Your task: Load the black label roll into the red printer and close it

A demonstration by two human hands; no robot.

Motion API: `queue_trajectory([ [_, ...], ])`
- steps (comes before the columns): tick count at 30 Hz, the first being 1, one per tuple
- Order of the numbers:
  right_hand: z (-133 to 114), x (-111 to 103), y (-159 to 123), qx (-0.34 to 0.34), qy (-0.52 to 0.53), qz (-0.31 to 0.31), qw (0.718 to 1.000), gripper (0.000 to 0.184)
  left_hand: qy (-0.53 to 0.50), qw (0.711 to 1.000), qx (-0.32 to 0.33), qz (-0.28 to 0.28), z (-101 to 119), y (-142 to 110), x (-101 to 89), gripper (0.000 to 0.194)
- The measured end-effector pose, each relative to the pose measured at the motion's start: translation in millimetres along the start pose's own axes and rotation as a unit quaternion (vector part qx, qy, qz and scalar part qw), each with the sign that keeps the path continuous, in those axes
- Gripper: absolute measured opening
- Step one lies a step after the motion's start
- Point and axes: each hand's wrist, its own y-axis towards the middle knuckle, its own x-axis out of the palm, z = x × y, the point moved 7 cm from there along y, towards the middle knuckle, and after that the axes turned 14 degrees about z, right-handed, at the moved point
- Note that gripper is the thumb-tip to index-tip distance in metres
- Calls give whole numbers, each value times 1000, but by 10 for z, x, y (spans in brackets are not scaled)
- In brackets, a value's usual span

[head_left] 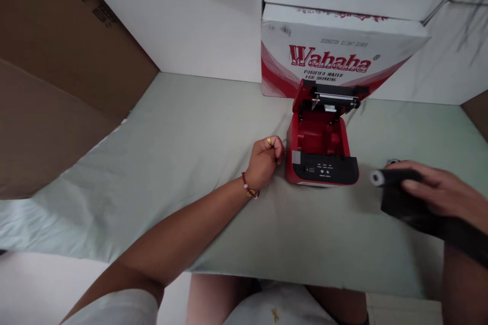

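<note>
A red and black label printer (323, 167) stands on the cloth-covered table with its lid (335, 95) raised. Its red inner bay is exposed, and nothing shows inside it. My left hand (265, 160) rests on the cloth as a loose fist, just left of the printer, with nothing visible in it. On the printer's right, my right hand (438, 185) grips a black roll (400, 177) with a pale, hollow core end. A loose dark strip (430, 221) hangs from the roll and trails toward the right edge. The roll is slightly blurred and held apart from the printer.
Behind the printer is a white and red water carton (331, 56), with white boxes (198, 20) beside and above it. A brown cardboard box (64, 71) borders the left side. A small dark object (393, 161) is partly hidden behind my right hand.
</note>
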Motion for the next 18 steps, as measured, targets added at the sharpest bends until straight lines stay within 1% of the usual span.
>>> queue_trajectory([
  [1, 56, 113, -24, 0, -22, -31, 999, 54, 1, 1000, 0, 0, 3, -2, 2, 6],
  [2, 89, 212, -41, -12, -43, -43, 998, 55, 3, 1000, 1, 0, 7, -3, 5, 7],
  [3, 110, 285, -53, -32, -64, -42, 997, 58, 4, 1000, 0, 1, 10, -4, 8, 7],
  [4, 137, 318, -59, -51, -84, -27, 995, 60, 4, 1000, -1, 2, 14, -6, 11, 7],
  [5, 184, 302, -59, -64, -109, -2, 992, 60, 5, 1000, -3, 3, 17, -7, 13, 7],
  [6, 247, 219, -48, -72, -136, 44, 987, 58, 5, 1000, -5, 4, 19, -9, 15, 7],
  [7, 319, 91, -32, -83, -167, 99, 977, 56, 6, 1000, -8, 6, 19, -11, 16, 7],
  [8, 392, -63, -14, -101, -203, 157, 961, 53, 6, 1000, -11, 7, 18, -13, 16, 6],
  [9, 460, -214, 6, -128, -240, 210, 939, 51, 7, 1000, -16, 8, 15, -15, 15, 6],
  [10, 521, -338, 31, -163, -275, 248, 915, 51, 8, 1000, -20, 10, 11, -16, 13, 6],
  [11, 580, -420, 64, -201, -300, 268, 893, 50, 8, 1000, -24, 12, 7, -17, 10, 5],
  [12, 636, -466, 102, -235, -315, 274, 878, 49, 9, 999, -28, 13, 2, -17, 8, 5],
  [13, 682, -486, 140, -261, -321, 274, 868, 47, 9, 999, -31, 14, -3, -17, 6, 5],
  [15, 700, -499, 182, -298, -318, 278, 856, 39, 10, 999, -36, 14, -12, -16, 5, 4],
  [16, 666, -508, 176, -314, -311, 283, 851, 35, 11, 999, -38, 13, -16, -16, 5, 4],
  [17, 609, -526, 151, -332, -291, 279, 853, 32, 12, 999, -39, 14, -19, -16, 4, 4],
  [18, 541, -559, 112, -349, -259, 265, 861, 31, 14, 999, -39, 14, -21, -16, 4, 3],
])
